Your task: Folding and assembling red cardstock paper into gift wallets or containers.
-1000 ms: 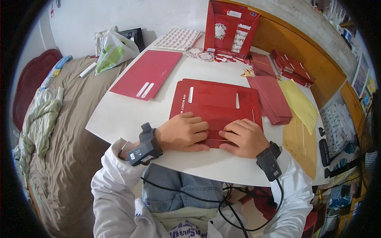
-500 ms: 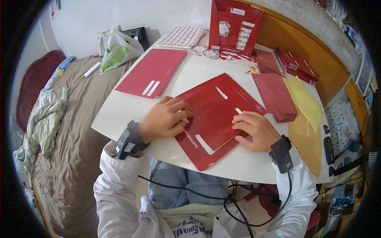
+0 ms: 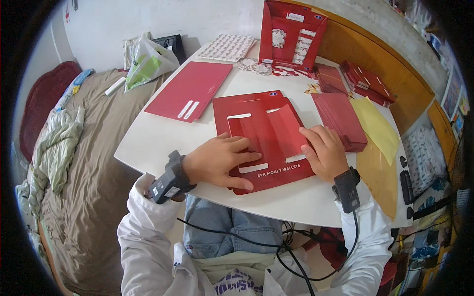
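Note:
A red printed backing card (image 3: 274, 181) with white slots lies on the white table in front of me. On its left half is a glossy red panel (image 3: 241, 129), and on its right half a red paper envelope (image 3: 286, 129) sits a little askew by the slots. My left hand (image 3: 217, 159) rests flat over the left panel and the card's lower left, fingers spread. At the card's right edge, the fingertips of my right hand (image 3: 327, 153) touch the envelope's side, thumb and fingers apart. How far the envelope is tucked in is unclear.
A larger red sheet (image 3: 192, 89) lies back left. Stacked red envelopes (image 3: 338, 118), a yellow sheet (image 3: 377, 126) and a tan envelope (image 3: 377, 172) lie right. Behind stand a red display box (image 3: 291, 37) and patterned sheets (image 3: 227, 47). A black cable (image 3: 237, 241) runs below.
The backing card has turned on the table so its lower edge faces me more squarely. My left hand has slid right and down onto it; my right hand has moved slightly up along its side.

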Action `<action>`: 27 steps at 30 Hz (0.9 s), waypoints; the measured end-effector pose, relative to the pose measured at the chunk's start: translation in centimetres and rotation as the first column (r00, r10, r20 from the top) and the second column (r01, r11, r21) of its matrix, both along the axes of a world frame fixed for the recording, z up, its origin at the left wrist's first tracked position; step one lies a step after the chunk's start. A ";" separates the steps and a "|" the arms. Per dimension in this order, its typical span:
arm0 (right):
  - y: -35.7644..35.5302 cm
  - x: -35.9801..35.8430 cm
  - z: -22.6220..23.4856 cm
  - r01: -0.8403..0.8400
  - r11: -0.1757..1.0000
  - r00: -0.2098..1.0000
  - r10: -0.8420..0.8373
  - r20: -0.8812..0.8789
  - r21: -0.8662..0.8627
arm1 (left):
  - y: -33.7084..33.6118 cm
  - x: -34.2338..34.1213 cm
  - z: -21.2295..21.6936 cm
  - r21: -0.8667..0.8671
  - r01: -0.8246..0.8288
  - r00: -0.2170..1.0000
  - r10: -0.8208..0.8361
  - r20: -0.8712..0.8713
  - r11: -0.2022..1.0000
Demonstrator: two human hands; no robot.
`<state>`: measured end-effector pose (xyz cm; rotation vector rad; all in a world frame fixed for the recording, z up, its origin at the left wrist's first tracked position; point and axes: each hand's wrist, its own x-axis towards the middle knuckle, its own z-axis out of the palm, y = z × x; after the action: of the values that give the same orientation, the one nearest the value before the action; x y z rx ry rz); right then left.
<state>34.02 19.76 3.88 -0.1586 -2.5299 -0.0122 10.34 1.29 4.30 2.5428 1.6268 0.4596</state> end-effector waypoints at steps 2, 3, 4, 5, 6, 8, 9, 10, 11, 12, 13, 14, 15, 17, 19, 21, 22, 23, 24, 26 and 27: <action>-0.2 0.2 0.2 -0.016 1.000 0.998 0.017 -0.062 0.012 | 0.3 0.5 -0.3 0.016 0.010 1.000 -0.009 -0.012 1.000; -0.3 0.3 0.3 -0.037 0.999 0.996 0.039 -0.076 0.024 | 0.5 0.8 -0.4 0.114 0.039 0.999 -0.038 -0.012 0.993; -0.4 0.2 0.4 -0.059 0.998 0.995 0.062 -0.084 0.038 | 0.5 0.8 -0.6 0.214 0.067 0.998 -0.067 -0.010 0.975; -0.5 0.0 0.3 -0.057 0.998 0.995 0.060 -0.082 0.038 | 0.5 0.8 -0.6 0.214 0.069 0.998 -0.069 -0.007 0.974; -0.5 -0.2 0.2 -0.065 0.997 0.994 0.068 -0.081 0.048 | 0.3 0.8 -0.5 0.140 0.037 0.999 -0.036 -0.008 0.989; -0.5 0.0 0.2 -0.067 0.996 0.993 0.072 -0.089 0.052 | 0.4 1.0 -0.3 0.060 0.009 1.000 -0.008 -0.020 0.998; -0.5 0.2 0.3 -0.077 0.996 0.994 0.080 -0.074 0.040 | 0.4 0.9 -0.4 0.074 0.033 0.999 -0.031 -0.032 0.997; -0.4 0.2 0.4 -0.087 0.996 0.994 0.089 -0.060 0.029 | 0.5 0.8 -0.5 0.088 0.057 0.998 -0.053 -0.044 0.995; -0.4 0.3 0.4 -0.085 0.996 0.994 0.087 -0.062 0.027 | 0.5 0.8 -0.6 0.086 0.059 0.997 -0.055 -0.045 0.995; -0.4 0.3 0.3 -0.090 0.995 0.994 0.091 -0.055 0.032 | 0.6 0.8 -0.9 0.107 0.103 0.993 -0.096 -0.070 0.989; -0.4 0.3 0.3 -0.094 0.995 0.994 0.096 -0.050 0.038 | 0.5 0.8 -1.0 0.128 0.149 0.986 -0.137 -0.096 0.981; -0.3 0.2 0.4 -0.093 0.995 0.994 0.095 -0.051 0.037 | 0.5 0.9 -1.1 0.127 0.150 0.986 -0.138 -0.098 0.981; -0.3 0.2 0.4 -0.094 0.995 0.994 0.096 -0.058 0.039 | 0.4 0.9 -1.3 0.127 0.175 0.985 -0.173 -0.025 0.976; -0.4 0.3 0.6 -0.093 0.995 0.994 0.095 -0.061 0.039 | 0.4 1.2 -1.2 0.128 0.202 0.976 -0.210 0.051 0.971; -0.5 0.3 0.8 -0.082 0.996 0.994 0.083 -0.070 0.025 | 0.3 1.7 -0.5 0.109 0.206 0.978 -0.208 0.004 0.972; -0.4 0.5 0.8 -0.072 0.997 0.994 0.073 -0.075 0.024 | 0.2 2.5 0.1 0.069 0.197 0.980 -0.196 -0.023 0.978; -0.5 0.5 0.7 -0.062 0.998 0.995 0.064 -0.081 0.022 | 0.2 2.9 0.1 0.027 0.185 0.982 -0.184 -0.051 0.982; -0.5 0.4 0.8 -0.065 0.998 0.995 0.066 -0.081 0.023 | 0.2 3.2 -0.1 0.028 0.183 0.982 -0.181 -0.051 0.983; -0.5 0.4 0.9 -0.066 0.998 0.995 0.067 -0.078 0.017 | 0.3 3.5 -0.4 0.059 0.149 0.987 -0.145 -0.071 0.987; -0.6 0.5 1.0 -0.068 0.998 0.995 0.069 -0.071 0.009 | 0.5 3.9 -0.5 0.035 0.079 0.993 -0.076 -0.094 0.996; -0.6 0.5 1.0 -0.072 0.997 0.995 0.074 -0.066 0.020 | 0.8 3.9 -1.1 0.034 0.077 0.993 -0.074 -0.091 0.996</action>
<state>34.51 19.15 4.89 -0.0582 -2.4663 -0.0007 14.20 2.12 3.17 2.6784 1.5571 0.3775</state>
